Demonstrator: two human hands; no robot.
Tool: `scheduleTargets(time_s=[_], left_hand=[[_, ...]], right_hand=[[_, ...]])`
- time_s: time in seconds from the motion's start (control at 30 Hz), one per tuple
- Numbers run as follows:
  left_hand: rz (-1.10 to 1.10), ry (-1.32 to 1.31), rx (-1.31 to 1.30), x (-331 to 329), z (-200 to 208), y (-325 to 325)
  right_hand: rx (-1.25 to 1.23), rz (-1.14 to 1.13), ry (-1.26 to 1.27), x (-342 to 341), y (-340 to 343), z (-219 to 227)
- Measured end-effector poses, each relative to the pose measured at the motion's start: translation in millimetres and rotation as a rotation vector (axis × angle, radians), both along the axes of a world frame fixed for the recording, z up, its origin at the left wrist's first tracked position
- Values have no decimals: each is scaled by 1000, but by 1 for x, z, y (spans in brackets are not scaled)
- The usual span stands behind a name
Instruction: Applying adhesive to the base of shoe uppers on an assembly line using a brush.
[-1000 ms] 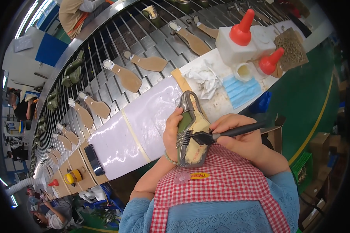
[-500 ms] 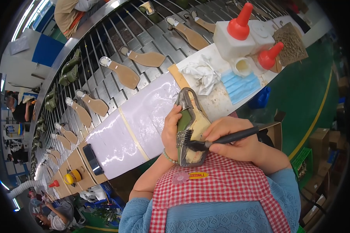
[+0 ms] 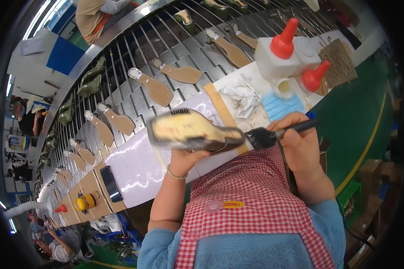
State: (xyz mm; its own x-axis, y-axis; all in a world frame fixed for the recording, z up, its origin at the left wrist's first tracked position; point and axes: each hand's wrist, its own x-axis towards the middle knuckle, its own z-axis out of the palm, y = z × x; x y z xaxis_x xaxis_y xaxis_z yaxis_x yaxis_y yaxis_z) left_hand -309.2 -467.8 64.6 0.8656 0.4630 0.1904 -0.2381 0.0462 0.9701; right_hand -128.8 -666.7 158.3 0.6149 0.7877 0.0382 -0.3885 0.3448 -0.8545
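In front of me a lasted shoe upper (image 3: 186,127) lies sideways, its pale yellow underside turned up and its rim dark. Motion blurs its wide end, which points left. My left hand (image 3: 187,162) is closed around it from below, with most fingers hidden behind it. My right hand (image 3: 297,136) grips the dark handle of a brush (image 3: 261,138). The brush's black head is at the narrow right end of the shoe and appears to touch it.
Beyond the worktable (image 3: 134,170), a slatted metal conveyor carries tan soles (image 3: 155,89) and green shoe uppers (image 3: 92,85). White bottles with red nozzles (image 3: 283,40), an open jar (image 3: 284,88), crumpled white cloth (image 3: 242,96) and a blue mask (image 3: 278,106) stand or lie at right. A phone (image 3: 110,183) lies left.
The shoe has swung from upright to sideways and moved left, its underside now facing up. The brush has gone from its wide lower part to its narrow end. My right hand has risen.
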Motion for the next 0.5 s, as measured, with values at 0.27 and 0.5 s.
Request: scheduleTargets(time_s=[0.27,0.5], left_hand=[[-434,205,-445,-6,-5,12],[-649,290,-421,2,14,4]], right_hand=[[-2,86,325,-8,19,-3],[-62,35,-525,-25,25,0]])
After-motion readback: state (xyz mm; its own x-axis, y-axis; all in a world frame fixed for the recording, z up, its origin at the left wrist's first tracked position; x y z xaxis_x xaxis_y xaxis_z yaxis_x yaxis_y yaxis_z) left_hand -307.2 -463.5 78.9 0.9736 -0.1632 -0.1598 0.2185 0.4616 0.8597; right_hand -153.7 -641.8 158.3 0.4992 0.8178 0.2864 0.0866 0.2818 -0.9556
